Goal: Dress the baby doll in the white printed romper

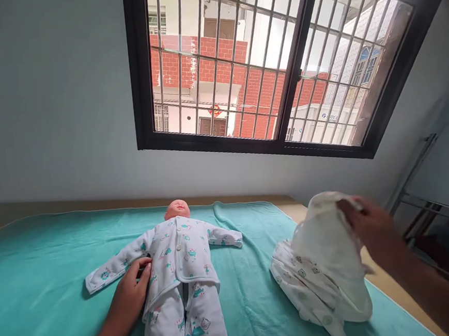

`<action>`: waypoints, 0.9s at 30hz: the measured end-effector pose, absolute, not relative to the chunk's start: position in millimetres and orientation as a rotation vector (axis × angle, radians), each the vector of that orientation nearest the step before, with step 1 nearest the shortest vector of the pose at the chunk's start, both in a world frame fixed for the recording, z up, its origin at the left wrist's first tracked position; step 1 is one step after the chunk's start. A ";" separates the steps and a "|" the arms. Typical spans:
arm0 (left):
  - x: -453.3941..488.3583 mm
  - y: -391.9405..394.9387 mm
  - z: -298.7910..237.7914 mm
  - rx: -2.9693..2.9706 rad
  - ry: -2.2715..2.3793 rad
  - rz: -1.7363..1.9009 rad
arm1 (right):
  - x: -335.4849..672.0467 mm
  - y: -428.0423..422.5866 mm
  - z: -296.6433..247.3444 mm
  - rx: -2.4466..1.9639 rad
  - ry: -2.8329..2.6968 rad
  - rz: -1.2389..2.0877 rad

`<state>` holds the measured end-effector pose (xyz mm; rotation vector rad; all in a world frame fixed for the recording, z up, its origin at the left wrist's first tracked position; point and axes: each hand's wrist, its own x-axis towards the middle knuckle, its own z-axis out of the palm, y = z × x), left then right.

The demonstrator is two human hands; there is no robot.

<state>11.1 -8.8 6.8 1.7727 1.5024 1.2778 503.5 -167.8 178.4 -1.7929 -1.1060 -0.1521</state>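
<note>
A baby doll (177, 207) lies on its back, dressed in a white buttoned baby jacket (192, 248) and matching trousers (205, 319) with small teal and pink prints. My left hand (132, 286) rests against the doll's side below one sleeve, its fingers loosely bent and touching the jacket. On the right, my right hand (369, 224), blurred by motion, grips the top of a whitish cloth (326, 232) and holds it raised. Under and beside this cloth lies a crumpled white baby garment (303, 281) with small printed figures. Whether the two are one piece I cannot tell.
A teal blanket (53, 264) covers the bed or table, whose tan edge (402, 309) shows at the right. Behind it stands a wall with a barred, dark-framed window (222, 137). A metal frame (416, 189) stands at the far right.
</note>
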 end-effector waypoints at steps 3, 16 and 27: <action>12.0 -10.1 10.6 1.762 1.481 1.294 | 477.1 -164.3 117.1 -1.993 -1.490 0.298; 14.5 -10.9 14.3 1.675 1.401 1.326 | 356.7 -121.3 112.8 -1.659 -1.674 0.309; 15.1 -8.4 9.6 1.635 1.367 1.348 | 193.7 46.6 93.5 -1.604 -1.843 0.206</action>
